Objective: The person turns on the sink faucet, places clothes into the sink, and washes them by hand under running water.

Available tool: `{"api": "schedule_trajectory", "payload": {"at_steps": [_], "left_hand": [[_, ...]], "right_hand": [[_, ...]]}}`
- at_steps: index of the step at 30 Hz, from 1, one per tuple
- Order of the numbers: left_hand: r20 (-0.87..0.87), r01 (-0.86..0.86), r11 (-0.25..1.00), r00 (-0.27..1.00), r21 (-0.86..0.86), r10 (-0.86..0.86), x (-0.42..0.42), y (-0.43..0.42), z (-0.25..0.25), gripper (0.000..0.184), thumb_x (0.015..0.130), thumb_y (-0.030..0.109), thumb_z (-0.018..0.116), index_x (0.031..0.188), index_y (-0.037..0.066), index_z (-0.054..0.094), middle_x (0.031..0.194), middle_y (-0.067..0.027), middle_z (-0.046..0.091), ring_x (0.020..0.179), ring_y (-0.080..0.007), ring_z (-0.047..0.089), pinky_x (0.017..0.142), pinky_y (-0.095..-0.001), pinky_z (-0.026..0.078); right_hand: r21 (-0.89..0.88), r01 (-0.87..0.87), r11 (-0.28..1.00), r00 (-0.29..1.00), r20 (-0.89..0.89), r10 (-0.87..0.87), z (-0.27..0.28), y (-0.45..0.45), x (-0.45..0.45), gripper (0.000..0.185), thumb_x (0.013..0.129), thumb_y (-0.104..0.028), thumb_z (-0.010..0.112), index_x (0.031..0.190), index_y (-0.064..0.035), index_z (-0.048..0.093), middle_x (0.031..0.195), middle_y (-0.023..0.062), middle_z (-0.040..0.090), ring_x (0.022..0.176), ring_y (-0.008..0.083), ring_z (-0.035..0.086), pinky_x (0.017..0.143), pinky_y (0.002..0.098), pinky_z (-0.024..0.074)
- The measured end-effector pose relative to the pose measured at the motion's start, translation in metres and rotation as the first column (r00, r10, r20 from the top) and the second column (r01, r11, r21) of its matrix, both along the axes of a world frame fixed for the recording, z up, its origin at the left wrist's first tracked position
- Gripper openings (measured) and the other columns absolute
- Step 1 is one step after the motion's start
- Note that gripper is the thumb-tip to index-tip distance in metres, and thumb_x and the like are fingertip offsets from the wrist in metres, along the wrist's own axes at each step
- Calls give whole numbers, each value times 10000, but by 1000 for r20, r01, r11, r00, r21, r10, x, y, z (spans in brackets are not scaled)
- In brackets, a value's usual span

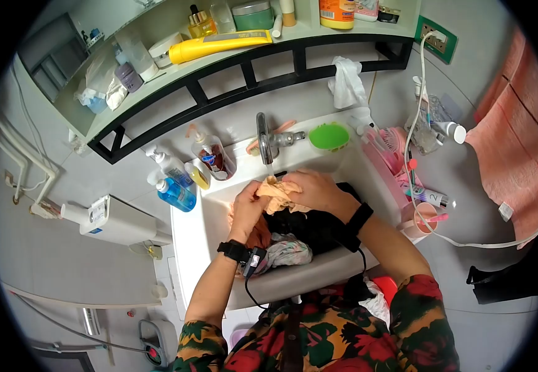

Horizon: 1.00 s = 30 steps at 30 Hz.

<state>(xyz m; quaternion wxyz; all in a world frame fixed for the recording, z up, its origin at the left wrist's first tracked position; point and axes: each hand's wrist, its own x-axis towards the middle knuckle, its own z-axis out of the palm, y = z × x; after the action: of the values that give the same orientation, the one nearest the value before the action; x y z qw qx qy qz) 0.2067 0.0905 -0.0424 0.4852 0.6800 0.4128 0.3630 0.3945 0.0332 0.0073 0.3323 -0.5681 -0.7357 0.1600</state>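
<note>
A floral shirt (pixel 374 341) is facing the sink (pixel 186 254); the left hand (pixel 248 201) and right hand (pixel 319 191) are gripping a peach cloth (pixel 277 194) over the sink, black cloth (pixel 309 229) is lying inside it, and a faucet (pixel 262 133) is standing at its far edge.

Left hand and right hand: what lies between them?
In the head view, a bunched peach cloth lies between the left hand and right hand, both holding it below the faucet.

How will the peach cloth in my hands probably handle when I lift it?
Probably floppy: the peach cloth bunches between the left hand and right hand. It may be wet, hence heavier and slippery, being just below the faucet.
</note>
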Motion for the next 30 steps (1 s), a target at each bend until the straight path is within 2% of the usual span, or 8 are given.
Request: {"api": "schedule_trajectory", "payload": {"at_steps": [4, 9, 11, 14, 18, 21, 26, 30], "left_hand": [[115, -228, 961, 970, 153, 212, 7, -3, 35, 98, 722, 19, 573, 770, 5, 488, 657, -24, 495, 590, -85, 435, 537, -224, 380], [100, -416, 825, 906, 382, 411, 4, 0, 56, 111, 679, 22, 570, 700, -1, 464, 622, -63, 471, 568, -109, 421, 529, -244, 381], [93, -500, 834, 865, 234, 493, 3, -4, 54, 115, 668, 26, 565, 655, -7, 456, 567, -59, 461, 524, -125, 416, 502, -258, 381], [-47, -520, 852, 854, -60, 518, -6, 0, 20, 111, 697, 63, 560, 654, -9, 487, 553, -59, 527, 485, -117, 478, 460, -245, 396], [236, -124, 732, 899, -670, 368, 3, -15, -1, 174, 782, 104, 529, 926, 12, 492, 757, -62, 588, 646, -127, 568, 573, -212, 460], [542, 228, 660, 777, -716, 320, 12, -31, 3, 245, 812, 151, 496, 1030, 38, 493, 862, -65, 597, 767, -152, 578, 702, -279, 481], [462, 69, 784, 838, -617, 290, 31, -43, 7, 214, 826, 166, 552, 1008, 59, 513, 900, -31, 583, 782, -106, 546, 704, -240, 436], [381, -92, 875, 875, -475, 299, 22, -33, 27, 141, 822, 168, 581, 795, 31, 563, 680, 29, 542, 586, -33, 446, 553, -172, 362]], "right_hand": [[12, -19, 1000, 984, 177, 16, 20, 5, 10, 499, 586, -388, 656, 967, -85, 546, 915, 128, 572, 856, 312, 547, 730, 391, 432], [12, -102, 995, 990, 104, 100, 37, 17, 17, 584, 575, -416, 702, 1028, -89, 532, 888, 127, 589, 816, 293, 565, 701, 375, 438], [-23, -129, 991, 991, 26, 129, 29, 22, 13, 551, 590, -392, 710, 1001, -67, 541, 845, 125, 597, 773, 261, 583, 673, 355, 443], [-323, -199, 925, 895, -444, 38, 3, 28, 6, 381, 596, -239, 713, 836, 1, 539, 732, 98, 570, 657, 142, 543, 575, 275, 424], [-343, -225, 912, 731, -679, -75, -20, 22, -9, 277, 656, -56, 660, 887, 13, 523, 801, 47, 560, 701, 100, 527, 620, 232, 434], [-302, -278, 912, 540, -834, -112, -33, 16, -15, 327, 680, -19, 606, 985, 20, 495, 877, 56, 549, 768, 108, 528, 683, 231, 438], [-274, -246, 930, 541, -835, -103, -32, 12, -13, 369, 674, 12, 525, 1040, 21, 483, 942, 67, 534, 857, 110, 506, 759, 237, 418], [-207, -141, 968, 435, -891, -127, -24, 13, 12, 381, 646, 59, 502, 1024, 10, 494, 953, 58, 536, 868, 127, 513, 769, 247, 416]]}}
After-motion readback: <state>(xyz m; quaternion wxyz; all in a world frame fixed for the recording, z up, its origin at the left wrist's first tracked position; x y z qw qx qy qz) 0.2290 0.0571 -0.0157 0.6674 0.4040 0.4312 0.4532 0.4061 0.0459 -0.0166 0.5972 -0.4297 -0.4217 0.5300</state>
